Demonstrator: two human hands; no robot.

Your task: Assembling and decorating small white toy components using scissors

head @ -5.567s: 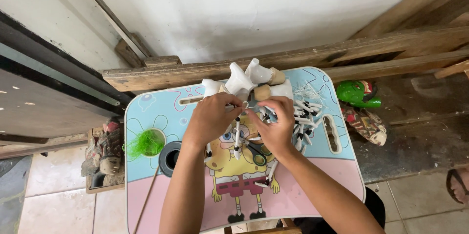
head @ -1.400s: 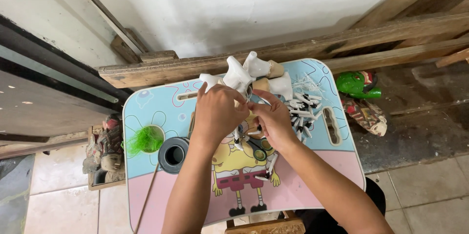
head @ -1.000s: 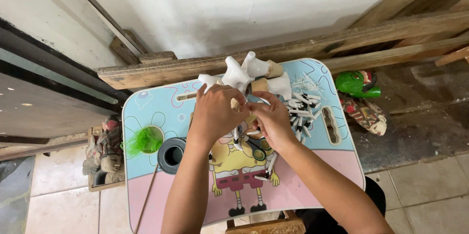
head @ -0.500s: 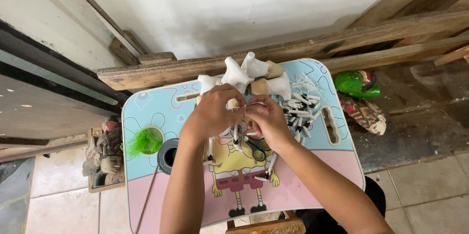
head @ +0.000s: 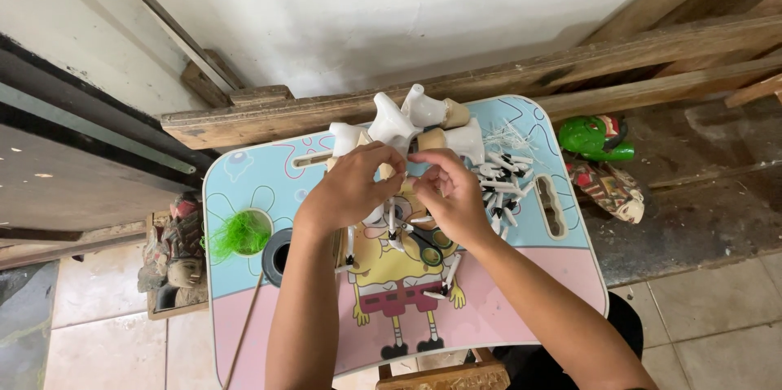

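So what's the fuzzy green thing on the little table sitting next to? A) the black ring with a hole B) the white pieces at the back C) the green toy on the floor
A: the fuzzy green tuft lies on the table's left side, right beside the black ring, far from the white pieces.

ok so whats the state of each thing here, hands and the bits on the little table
left hand: closed on a small white piece, exact grip hidden
right hand: fingertips pinched at the same piece
white carved figures: clustered at the table's far edge
green tuft: lying loose on the table
black tape roll: lying flat
scissors: lying flat, partly under the right hand
black-and-white sticks: heaped
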